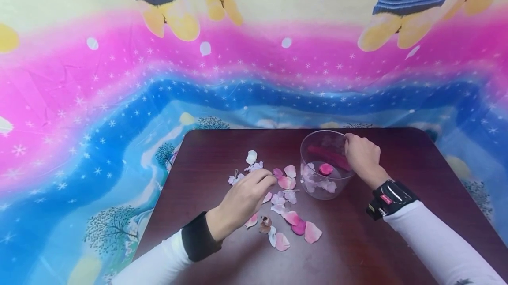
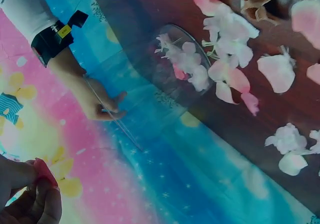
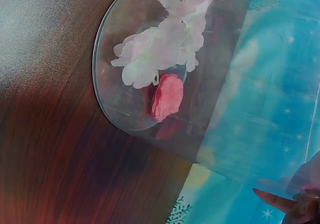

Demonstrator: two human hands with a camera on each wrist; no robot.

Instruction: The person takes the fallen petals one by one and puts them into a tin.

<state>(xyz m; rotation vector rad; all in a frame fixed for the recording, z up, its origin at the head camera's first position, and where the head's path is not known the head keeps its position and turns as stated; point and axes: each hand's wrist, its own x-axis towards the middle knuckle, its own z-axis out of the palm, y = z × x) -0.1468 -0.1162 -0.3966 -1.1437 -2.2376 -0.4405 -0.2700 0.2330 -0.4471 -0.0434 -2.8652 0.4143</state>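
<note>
My right hand [image 1: 363, 155] grips the rim of a clear plastic tub [image 1: 323, 192] at its right side. Inside the tub lie a deep pink petal [image 3: 168, 96] and several pale flowers [image 3: 150, 56]. My left hand [image 1: 248, 192] is over the scattered petals, left of the tub. In the left wrist view, its thumb and fingers pinch a red-pink petal [image 2: 46, 173]. Below and beside that hand, pink petals [image 1: 313, 232], pale lilac blossoms [image 1: 290, 196] and a brown dried flower piece [image 1: 265, 224] lie loose on the table.
The dark reddish-brown table [image 1: 369, 249] has rounded far corners. Behind it hangs a colourful cloth [image 1: 254, 64] printed with bears and snowflakes. A white petal [image 1: 251, 157] lies farthest back among the loose pieces.
</note>
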